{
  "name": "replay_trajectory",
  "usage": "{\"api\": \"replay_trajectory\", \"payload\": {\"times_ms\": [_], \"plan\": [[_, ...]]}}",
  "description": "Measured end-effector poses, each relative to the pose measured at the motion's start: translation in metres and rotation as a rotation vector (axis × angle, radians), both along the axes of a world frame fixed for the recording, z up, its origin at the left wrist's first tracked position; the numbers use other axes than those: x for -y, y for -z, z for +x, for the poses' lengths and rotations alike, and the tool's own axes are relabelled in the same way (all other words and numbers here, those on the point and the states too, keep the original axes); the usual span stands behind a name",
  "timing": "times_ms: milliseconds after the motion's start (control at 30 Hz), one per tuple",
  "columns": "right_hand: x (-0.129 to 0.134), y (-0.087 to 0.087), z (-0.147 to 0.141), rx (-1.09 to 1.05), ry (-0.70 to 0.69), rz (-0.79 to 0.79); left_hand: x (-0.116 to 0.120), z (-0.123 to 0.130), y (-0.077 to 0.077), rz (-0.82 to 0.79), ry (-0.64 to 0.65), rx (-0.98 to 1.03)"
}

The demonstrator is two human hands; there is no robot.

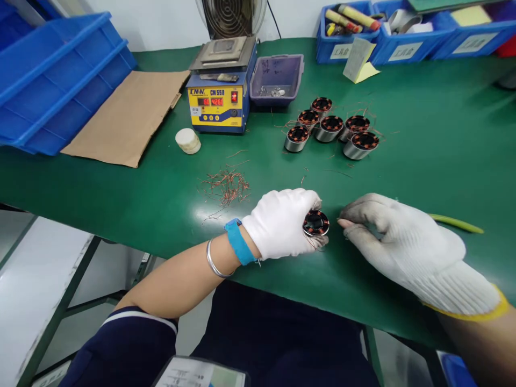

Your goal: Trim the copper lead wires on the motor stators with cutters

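Note:
In a white glove, my left hand [284, 223] is closed around a round motor stator [316, 222] with copper windings, its top ring showing and thin wires hanging below. To its right, my right hand [382, 231], also gloved, has thumb and forefinger pressed together, close to the stator but apart from it. Whatever lies between those fingertips is too small to make out. Behind the hands stand several wound stators [361, 145] with silver sides and loose wire ends. Left of them lies a pile of copper wire scraps [228, 187].
A yellow-and-blue CM550 unit [217, 105] stands at the back beside a purple tray [276, 80]. Near it are a round white block [187, 141] and cardboard [129, 115]. Blue bins [60, 80] occupy the left. A green-handled tool [457, 222] lies behind my right hand.

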State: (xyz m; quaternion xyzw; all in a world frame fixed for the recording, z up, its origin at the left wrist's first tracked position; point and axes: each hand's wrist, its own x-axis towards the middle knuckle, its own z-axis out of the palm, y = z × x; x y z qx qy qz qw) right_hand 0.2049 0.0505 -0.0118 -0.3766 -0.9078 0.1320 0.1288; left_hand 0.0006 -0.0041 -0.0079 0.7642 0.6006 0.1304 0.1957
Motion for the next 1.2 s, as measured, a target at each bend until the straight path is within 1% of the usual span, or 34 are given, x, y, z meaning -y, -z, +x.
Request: {"api": "replay_trajectory", "payload": {"times_ms": [67, 133, 200, 233, 267, 300, 333, 367, 400, 467, 500, 533, 567, 600, 700, 733, 800, 867, 933, 1067, 1133, 1200], "plan": [[0.001, -0.001, -0.004, 0.093, 0.104, -0.108, 0.003, -0.001, 0.0, 0.066, 0.01, 0.015], [0.002, 0.0, -0.009, 0.128, 0.148, -0.174, 0.008, -0.004, -0.003, 0.196, 0.047, 0.068], [0.002, 0.002, -0.011, 0.101, 0.14, -0.192, 0.013, -0.011, -0.011, 0.274, 0.177, 0.135], [0.002, 0.004, -0.012, 0.082, 0.128, -0.189, 0.014, -0.015, -0.016, 0.258, 0.263, 0.149], [0.002, 0.006, -0.011, 0.062, 0.119, -0.18, 0.015, -0.02, -0.021, 0.21, 0.335, 0.144], [0.003, 0.008, -0.011, 0.047, 0.113, -0.17, 0.015, -0.025, -0.025, 0.146, 0.369, 0.121], [0.004, 0.009, -0.011, 0.042, 0.108, -0.165, 0.014, -0.029, -0.028, 0.09, 0.353, 0.091], [0.006, 0.01, -0.012, 0.047, 0.1, -0.164, 0.014, -0.033, -0.03, 0.075, 0.281, 0.07], [0.008, 0.011, -0.013, 0.06, 0.082, -0.159, 0.013, -0.034, -0.03, 0.115, 0.167, 0.065], [0.014, 0.011, -0.017, 0.098, 0.034, -0.123, 0.012, -0.033, -0.025, 0.312, -0.063, 0.1], [0.017, 0.01, -0.02, 0.121, 0.016, -0.093, 0.012, -0.03, -0.022, 0.41, -0.132, 0.119], [0.019, 0.01, -0.022, 0.14, 0.005, -0.058, 0.012, -0.026, -0.019, 0.472, -0.167, 0.122], [0.021, 0.01, -0.023, 0.151, -0.001, -0.024, 0.013, -0.021, -0.015, 0.477, -0.167, 0.097], [0.023, 0.01, -0.024, 0.153, -0.007, 0.004, 0.014, -0.016, -0.013, 0.426, -0.145, 0.043], [0.022, 0.011, -0.023, 0.102, -0.047, 0.06, 0.012, -0.006, -0.01, 0.163, -0.091, -0.163], [0.02, 0.012, -0.022, 0.086, -0.049, 0.071, 0.01, -0.006, -0.01, 0.088, -0.074, -0.202], [0.015, 0.012, -0.021, 0.1, -0.032, 0.034, 0.004, -0.008, -0.012, -0.008, -0.031, -0.205], [0.011, 0.01, -0.022, 0.177, -0.001, -0.068, -0.001, -0.011, -0.015, -0.06, 0.002, -0.168], [0.01, 0.006, -0.024, 0.255, 0.027, -0.151, -0.004, -0.014, -0.017, -0.087, -0.002, -0.144], [0.013, -0.003, -0.027, 0.302, 0.082, -0.162, -0.002, -0.013, -0.016, -0.072, -0.037, -0.142], [0.013, -0.006, -0.028, 0.311, 0.129, -0.194, 0.001, -0.012, -0.014, -0.018, -0.025, -0.145], [0.012, -0.007, -0.03, 0.323, 0.213, -0.257, 0.003, -0.012, -0.012, 0.082, 0.023, -0.105]]}}
